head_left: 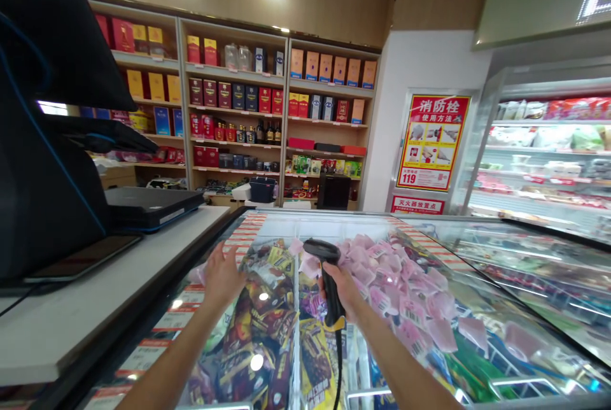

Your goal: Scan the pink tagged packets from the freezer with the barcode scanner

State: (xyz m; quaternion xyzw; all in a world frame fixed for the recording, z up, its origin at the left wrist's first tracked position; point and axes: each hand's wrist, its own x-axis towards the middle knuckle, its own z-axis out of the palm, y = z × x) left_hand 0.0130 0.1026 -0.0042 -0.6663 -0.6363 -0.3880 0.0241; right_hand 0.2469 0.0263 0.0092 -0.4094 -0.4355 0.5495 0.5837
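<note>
A black handheld barcode scanner (329, 276) with a yellow lower end is in my right hand (344, 289), its head pointing up and to the left. Its cable hangs down toward the front. My left hand (223, 276) is raised over the left side of the chest freezer's glass top, fingers apart. Beside it on the left is a pink slip (198, 274); whether the hand touches it I cannot tell. To the right of the scanner, a heap of pink slips (405, 298), some with printed barcodes, lies on the glass.
Packaged ice creams (262, 327) show through the freezer glass. On the left, a white counter (143, 282) carries a black checkout terminal (48, 117) and a phone (90, 260). Shelves (233, 104) of boxed goods stand behind. A refrigerated display (548, 149) is at right.
</note>
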